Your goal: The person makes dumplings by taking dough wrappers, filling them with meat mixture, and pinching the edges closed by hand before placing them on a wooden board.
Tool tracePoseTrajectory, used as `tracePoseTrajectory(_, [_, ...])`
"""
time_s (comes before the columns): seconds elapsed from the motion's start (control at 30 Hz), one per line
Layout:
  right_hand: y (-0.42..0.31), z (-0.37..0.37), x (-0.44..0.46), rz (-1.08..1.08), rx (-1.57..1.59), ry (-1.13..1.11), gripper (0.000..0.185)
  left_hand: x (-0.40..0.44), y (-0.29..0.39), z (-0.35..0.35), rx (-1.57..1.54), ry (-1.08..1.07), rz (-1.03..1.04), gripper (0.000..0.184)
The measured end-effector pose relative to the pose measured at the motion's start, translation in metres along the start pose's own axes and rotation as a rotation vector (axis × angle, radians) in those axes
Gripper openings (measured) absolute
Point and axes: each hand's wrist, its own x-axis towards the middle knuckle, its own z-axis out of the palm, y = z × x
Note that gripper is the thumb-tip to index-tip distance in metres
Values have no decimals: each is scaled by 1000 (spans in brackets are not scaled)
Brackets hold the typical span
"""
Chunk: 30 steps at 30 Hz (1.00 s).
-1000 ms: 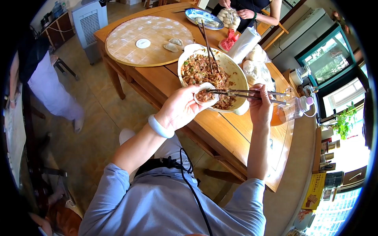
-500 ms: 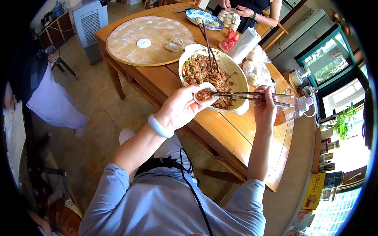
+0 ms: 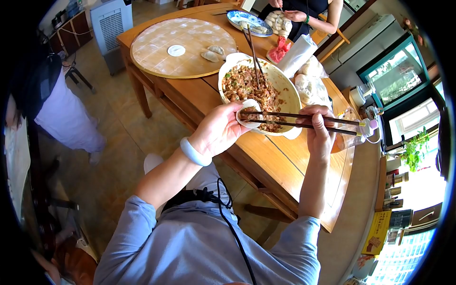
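Observation:
My left hand (image 3: pixel 222 127) holds a round dumpling wrapper (image 3: pixel 252 105) with a lump of meat filling (image 3: pixel 249 114) on it, just over the near edge of a white bowl (image 3: pixel 290 102). Closed around dark chopsticks (image 3: pixel 292 119) is my right hand (image 3: pixel 319 129); their tips rest on the filling in the wrapper, spread slightly apart. Chopped meat mixture (image 3: pixel 247 83) fills much of the bowl. A second pair of chopsticks (image 3: pixel 254 54) stands upright in that mixture.
A floured round board (image 3: pixel 156 52) bears one wrapper (image 3: pixel 176 50) and folded dumplings (image 3: pixel 210 56). Beyond the bowl are a blue-patterned plate (image 3: pixel 231 18), a plastic roll (image 3: pixel 297 56) and bags (image 3: pixel 311 88). A bottle (image 3: pixel 349 128) stands right. A co-worker's hands (image 3: pixel 295 15) hold a bag; another person stands left.
The chopsticks have spread wider apart, and their tips have moved left, deeper over the wrapper. My right hand's grip has shifted. The left hand stays nearly in place.

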Motion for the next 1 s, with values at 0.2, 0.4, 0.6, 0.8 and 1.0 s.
tracePoseTrajectory(0.2, [-1, 3, 1, -56, -102, -22, 23, 0, 0, -2, -9, 16, 5, 31])
tracePoseTrajectory(0.4, [18, 6, -5, 61, 175, 87, 19, 1, -1, -1, -24, 21, 4, 32])
tracePoseTrajectory(0.6, [29, -20, -4, 121, 488, 252, 21, -1, 0, 3, -25, 56, 23, 31])
tracePoseTrajectory(0.8, [28, -55, -4, 95, 43, 401, 21, -3, 3, -1, -32, 52, 24, 29])
tracePoseTrajectory(1.0, [47, -48, -12, 182, -514, 393, 22, -8, 1, 5, -48, 44, 12, 31])
